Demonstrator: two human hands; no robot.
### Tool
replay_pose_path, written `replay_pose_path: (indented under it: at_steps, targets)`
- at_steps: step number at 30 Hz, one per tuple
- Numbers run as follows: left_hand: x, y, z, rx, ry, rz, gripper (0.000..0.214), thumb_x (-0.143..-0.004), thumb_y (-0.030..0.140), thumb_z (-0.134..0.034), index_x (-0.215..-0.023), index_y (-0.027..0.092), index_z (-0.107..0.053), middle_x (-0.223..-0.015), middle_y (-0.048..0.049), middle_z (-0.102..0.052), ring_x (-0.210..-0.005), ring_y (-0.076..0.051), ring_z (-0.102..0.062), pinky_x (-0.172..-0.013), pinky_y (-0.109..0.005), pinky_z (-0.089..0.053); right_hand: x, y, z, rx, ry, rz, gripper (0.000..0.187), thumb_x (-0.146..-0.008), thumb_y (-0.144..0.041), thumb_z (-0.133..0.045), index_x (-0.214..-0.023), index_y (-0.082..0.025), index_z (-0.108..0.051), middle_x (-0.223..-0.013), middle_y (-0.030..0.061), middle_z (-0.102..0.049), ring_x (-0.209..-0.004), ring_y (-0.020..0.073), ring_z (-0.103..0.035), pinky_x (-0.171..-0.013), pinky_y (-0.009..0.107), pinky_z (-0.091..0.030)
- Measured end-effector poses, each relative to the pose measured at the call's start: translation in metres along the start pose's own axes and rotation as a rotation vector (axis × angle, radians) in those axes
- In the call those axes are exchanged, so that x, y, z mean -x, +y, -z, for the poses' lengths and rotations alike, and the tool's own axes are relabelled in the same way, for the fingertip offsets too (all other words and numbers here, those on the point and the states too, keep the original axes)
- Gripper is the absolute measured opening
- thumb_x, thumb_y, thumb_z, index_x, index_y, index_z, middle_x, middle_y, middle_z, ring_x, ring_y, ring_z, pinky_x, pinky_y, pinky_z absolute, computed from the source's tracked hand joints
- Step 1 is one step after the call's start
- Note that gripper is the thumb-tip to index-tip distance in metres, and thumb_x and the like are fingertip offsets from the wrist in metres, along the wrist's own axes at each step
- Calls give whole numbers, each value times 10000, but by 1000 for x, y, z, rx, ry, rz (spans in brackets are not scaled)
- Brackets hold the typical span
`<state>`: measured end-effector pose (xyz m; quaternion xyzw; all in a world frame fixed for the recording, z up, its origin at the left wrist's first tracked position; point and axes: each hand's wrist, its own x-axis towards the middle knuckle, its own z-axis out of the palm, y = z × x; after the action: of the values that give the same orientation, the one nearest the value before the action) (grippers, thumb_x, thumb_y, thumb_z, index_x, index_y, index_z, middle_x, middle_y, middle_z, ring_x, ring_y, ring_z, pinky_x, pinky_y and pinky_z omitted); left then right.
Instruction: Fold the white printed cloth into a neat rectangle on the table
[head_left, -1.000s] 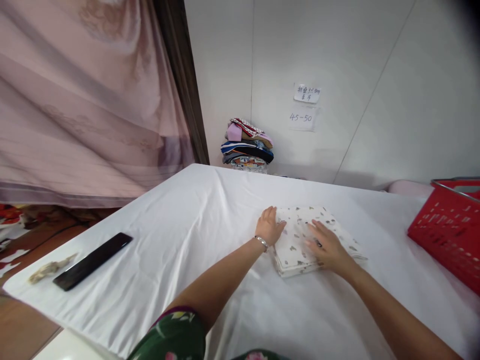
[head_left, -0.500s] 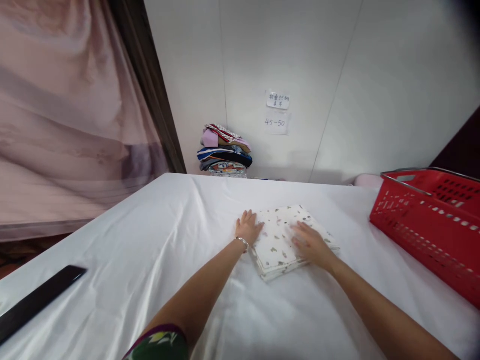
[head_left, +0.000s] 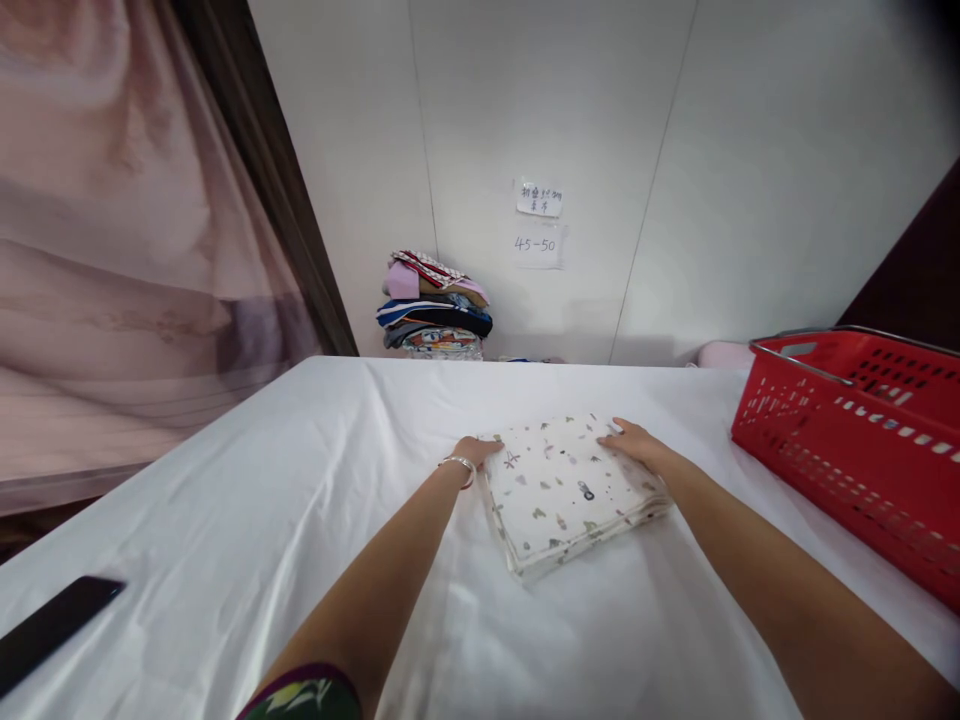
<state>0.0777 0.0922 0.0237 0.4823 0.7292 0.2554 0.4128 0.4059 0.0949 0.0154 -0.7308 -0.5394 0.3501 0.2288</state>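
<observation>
A folded white cloth (head_left: pixel 562 490) with a small scattered print lies on the white-covered table, its several layers showing along the near edge. My left hand (head_left: pixel 478 450), with a bracelet at the wrist, grips the cloth's left far corner. The thumb rests on top and the other fingers are mostly hidden behind the edge. At the right far side, my right hand (head_left: pixel 634 443) holds the cloth, its thumb over the printed top and a finger stretched along the edge.
A red perforated basket (head_left: pixel 847 440) with a metal handle stands at the right. On the left lies a flat black object (head_left: pixel 56 625). Beyond the table, a pile of folded fabrics (head_left: pixel 435 310) sits by the wall, with paper signs (head_left: pixel 538 245). A pink curtain (head_left: pixel 112 250) hangs at left.
My hands have gone from lying flat on the cloth to holding its left and right far sides. The right hand moved outward and away from me. The view has shifted slightly.
</observation>
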Motion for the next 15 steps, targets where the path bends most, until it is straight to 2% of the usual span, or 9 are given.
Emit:
replay_pose_path:
  at_steps: [5, 10, 13, 15]
  targets:
    - [2, 2, 3, 211, -141, -12, 367, -606, 371, -722, -841, 140, -560, -931, -118, -672, -795, -205, -645, -582, -241, -511, -21, -5, 5, -141, -95, -17, 900, -629, -448, -679, -1377, -164, -267, -1280, 182, -485, -1000, 250, -590, -801, 361, -483]
    - [13, -2, 3, 384, -252, -37, 448, -599, 412, -732, -908, 140, -556, -964, -129, -670, -815, -211, -650, -629, -266, -529, -27, -8, 10, -208, -164, 16, 838, -655, -492, -641, -1349, -160, -308, -1215, 195, -541, -877, 230, -645, -706, 367, -519]
    - [18, -3, 3, 456, -297, -50, 451, -582, 363, -747, -927, 138, -560, -963, -129, -672, -796, -217, -655, -644, -295, -535, -28, -14, 7, -199, -147, 80, 748, -652, -455, -649, -1291, -161, -393, -1118, 182, -609, -809, 237, -660, -662, 389, -527]
    - [19, 0, 6, 491, -291, -67, 464, -563, 332, -758, -934, 137, -560, -973, -129, -669, -797, -219, -654, -647, -302, -534, -26, -21, 6, -187, -92, 172, 645, -653, -398, -654, -1222, -155, -472, -1020, 167, -656, -764, 243, -665, -646, 395, -529]
